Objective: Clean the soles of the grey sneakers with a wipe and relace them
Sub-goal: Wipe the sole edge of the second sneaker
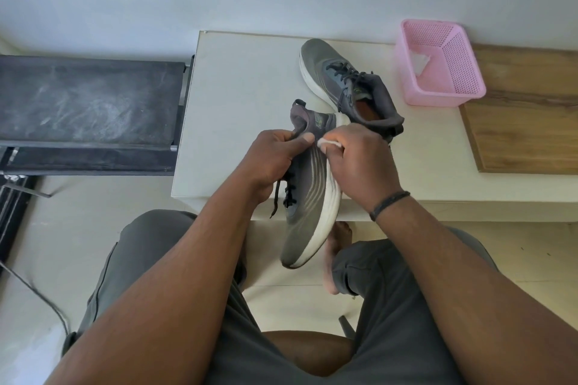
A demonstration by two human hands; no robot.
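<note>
Above table edge: L hand grips sneaker at laces; R hand fingers curled, pinching wipe vs. sole.

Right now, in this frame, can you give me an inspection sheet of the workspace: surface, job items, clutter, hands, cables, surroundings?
Surface: white table, wooden board lying at its right end.
Job's things: held grey sneaker, white sole edge facing right; second grey sneaker resting on the table; wipe in the pink basket.
Clutter: nothing seen.
Hands: left hand grips the held sneaker near its laces; right hand pinches a white wipe piece against the sneaker.
Cables: black cable on the floor, left.
Surroundings: dark bench left, pale wall behind.
</note>
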